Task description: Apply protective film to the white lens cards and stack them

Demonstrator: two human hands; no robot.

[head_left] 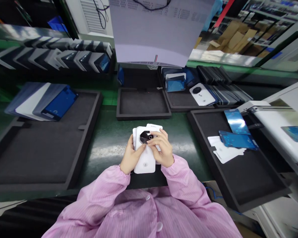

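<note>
A green workbench (109, 145) carries four black foam trays: a large tray (39, 155) at left holding blue-filmed panels (47, 102), a small tray (142, 104) at centre, a rear tray (181, 99) with a white cover (201, 94), and a right tray (243, 178) with blue films (238, 139).

Phone assembly line: foam trays (94, 109) (conveyor-side), back covers (202, 94).

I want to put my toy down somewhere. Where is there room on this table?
The small black tray straight ahead lies bare. The big left tray is bare below its blue-filmed stack. The right tray is bare near you, crowded farther up with blue films and white sheets. Both hands hold white covers.
</note>
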